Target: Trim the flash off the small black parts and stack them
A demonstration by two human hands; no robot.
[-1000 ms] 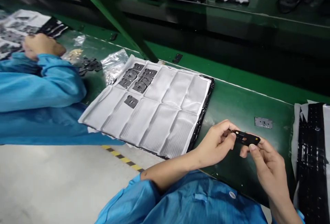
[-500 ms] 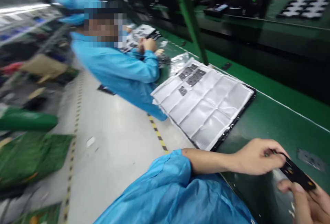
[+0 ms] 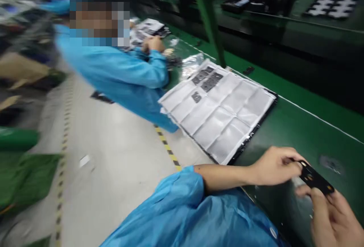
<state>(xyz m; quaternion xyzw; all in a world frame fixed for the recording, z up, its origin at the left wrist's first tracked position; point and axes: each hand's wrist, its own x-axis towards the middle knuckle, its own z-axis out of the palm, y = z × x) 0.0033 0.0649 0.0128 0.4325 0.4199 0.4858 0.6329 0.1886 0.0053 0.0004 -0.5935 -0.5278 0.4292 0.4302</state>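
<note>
Showing, in the head view, 2 bare hands joined at 1 part: the left hand (image 3: 274,166) is nearly closed in a pinch on the upper-left end of a black perforated plate (image 3: 319,183), and the right hand (image 3: 334,218) grips the lower-right end between its thumb and curled, partly hidden fingers. The plate—slanted, with a yellowish spot near each end—is held above the green workbench (image 3: 301,127). Just beyond it on the bench lies a loose gray plate (image 3: 332,164), its details blurred. To the left of the hands, a black tray with a white compartmented liner (image 3: 206,127) bears flat dark plates (image 3: 211,82) in 3 compartments near its far-left corner, 1 of these holding a single plate. A clear plastic bag (image 3: 191,66) lies just past that corner; a green post (image 3: 209,23) rises behind the tray. Farther left, a co-worker in a blue smock (image 3: 122,68) has both hands (image 3: 154,44) close together—what they hold cannot be told.
</note>
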